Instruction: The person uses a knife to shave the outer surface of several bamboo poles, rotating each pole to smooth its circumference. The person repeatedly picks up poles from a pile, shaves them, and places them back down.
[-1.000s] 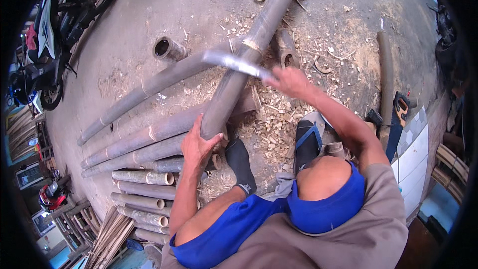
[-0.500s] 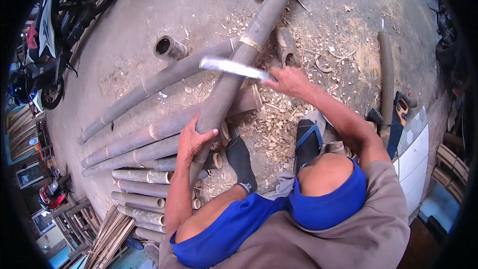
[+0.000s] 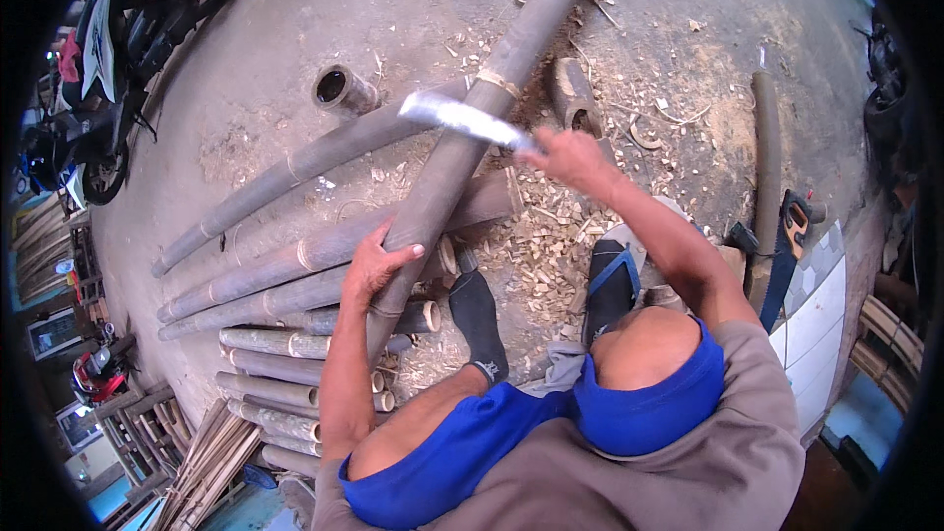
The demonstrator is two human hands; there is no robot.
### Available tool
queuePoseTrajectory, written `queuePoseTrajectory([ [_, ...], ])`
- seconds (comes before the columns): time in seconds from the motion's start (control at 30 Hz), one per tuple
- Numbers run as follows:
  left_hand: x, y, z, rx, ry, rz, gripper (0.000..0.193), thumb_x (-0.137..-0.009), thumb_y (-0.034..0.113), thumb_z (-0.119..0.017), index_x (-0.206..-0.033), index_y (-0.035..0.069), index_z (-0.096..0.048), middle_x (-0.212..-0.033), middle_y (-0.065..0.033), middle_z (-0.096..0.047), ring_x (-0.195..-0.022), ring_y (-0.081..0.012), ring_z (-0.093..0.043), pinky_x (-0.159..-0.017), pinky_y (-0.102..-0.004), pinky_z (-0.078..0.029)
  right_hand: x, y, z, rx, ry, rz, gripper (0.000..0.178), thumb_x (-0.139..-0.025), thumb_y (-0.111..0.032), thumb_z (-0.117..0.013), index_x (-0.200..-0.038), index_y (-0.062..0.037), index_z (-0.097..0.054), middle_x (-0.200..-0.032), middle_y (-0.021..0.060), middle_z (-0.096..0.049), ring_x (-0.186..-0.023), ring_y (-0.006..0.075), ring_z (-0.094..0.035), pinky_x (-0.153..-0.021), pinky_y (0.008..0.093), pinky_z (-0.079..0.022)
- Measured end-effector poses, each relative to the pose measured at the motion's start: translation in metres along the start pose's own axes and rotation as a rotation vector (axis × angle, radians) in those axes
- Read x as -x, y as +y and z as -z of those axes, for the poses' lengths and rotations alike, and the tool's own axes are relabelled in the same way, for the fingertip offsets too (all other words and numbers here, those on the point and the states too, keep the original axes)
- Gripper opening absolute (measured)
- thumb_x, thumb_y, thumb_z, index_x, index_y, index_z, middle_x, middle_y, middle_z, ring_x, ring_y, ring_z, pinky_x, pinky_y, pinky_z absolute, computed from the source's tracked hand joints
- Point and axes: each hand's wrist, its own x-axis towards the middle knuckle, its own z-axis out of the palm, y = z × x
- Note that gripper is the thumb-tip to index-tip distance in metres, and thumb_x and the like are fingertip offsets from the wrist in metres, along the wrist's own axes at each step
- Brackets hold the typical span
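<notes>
A long, thick bamboo pole (image 3: 452, 162) slants from between my knees up to the far right. My left hand (image 3: 377, 261) is wrapped round its near part, thumb across the top and fingers on the far side. In my right hand (image 3: 570, 159) is the handle of a machete (image 3: 462, 120), closed in my fingers. Its broad bright blade, smeared by motion, lies across the pole a little nearer than a pale node ring; I cannot tell whether it touches. Under and beside the pole rest other bamboo poles (image 3: 334, 146).
Wood chips (image 3: 541, 265) cover the floor round my feet. Short bamboo pieces (image 3: 270, 366) are stacked at the near left. A hollow bamboo stub (image 3: 344, 90) stands beyond the poles. At right lie a handsaw (image 3: 785, 256) and another pole (image 3: 765, 157). A motorcycle (image 3: 108, 69) stands far left.
The machete's blade has tilted, its handle end slightly lower. My left hand has shifted a little to the left and nearer along the pole. The whole view has moved slightly.
</notes>
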Motion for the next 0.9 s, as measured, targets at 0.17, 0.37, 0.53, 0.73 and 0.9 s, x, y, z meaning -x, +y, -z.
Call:
queuePoseTrajectory([
  [0.17, -0.003, -0.012, 0.0, 0.019, 0.006, 0.001, 0.1, -0.071, 0.044, -0.089, -0.154, 0.0, -0.054, -0.131, -0.0174, -0.071, -0.117, -0.0254, -0.067, -0.106, -0.0373, -0.049, -0.003, 0.002, 0.027, -0.045, -0.135, -0.063, 0.078, -0.104, -0.073, -0.041, -0.103, 0.0008, -0.066, -0.078, 0.026, -0.07, -0.08, 0.0438, -0.074, -0.074, 0.0565, -0.06],
  [0.37, -0.014, 0.0, 0.008, 0.171, -0.092, 0.078, 0.099, -0.073, 0.044, -0.089, -0.153, -0.001, -0.053, -0.131, -0.0155, -0.071, -0.114, -0.024, -0.067, -0.105, -0.0369, -0.05, -0.015, 0.009, 0.002, -0.213, -0.07, -0.218, 0.079, -0.103, -0.075, -0.041, -0.112, -0.0012, -0.066, -0.084, 0.0231, -0.072, -0.084, 0.0393, -0.076, -0.069, 0.0523, -0.062],
  [0.53, -0.004, 0.001, 0.009, 0.199, -0.101, 0.072, 0.097, -0.074, 0.047, -0.088, -0.153, 0.0, -0.054, -0.132, -0.0152, -0.071, -0.114, -0.0235, -0.067, -0.105, -0.0378, -0.05, -0.019, 0.027, 0.005, -0.199, 0.093, -0.225, 0.076, -0.103, -0.074, -0.044, -0.092, -0.0027, -0.066, -0.073, 0.0147, -0.068, -0.073, 0.0267, -0.073, -0.06, 0.0399, -0.056],
  [0.73, 0.044, -0.033, 0.011, -0.445, 0.152, -0.035, 0.108, -0.069, 0.055, -0.088, -0.16, 0.016, -0.046, -0.138, -0.0268, -0.067, -0.127, -0.0425, -0.065, -0.107, -0.0474, -0.05, 0.003, 0.07, 0.069, -0.905, 0.472, -0.374, 0.06, -0.109, -0.057, -0.051, -0.079, -0.0055, -0.061, -0.06, 0.0004, -0.052, -0.05, 0.0127, -0.053, -0.048, 0.0338, -0.043],
  [0.9, 0.131, -0.075, 0.007, -0.579, 0.302, 0.129, 0.113, -0.063, 0.053, -0.091, -0.158, 0.015, -0.044, -0.133, -0.0234, -0.07, -0.121, -0.0439, -0.068, -0.103, -0.0507, -0.053, 0.089, 0.107, 0.041, -0.842, 0.404, -0.483, 0.058, -0.109, -0.054, -0.054, -0.077, -0.0063, -0.06, -0.059, -0.0003, -0.052, -0.048, 0.0111, -0.052, -0.045, 0.0337, -0.041],
])
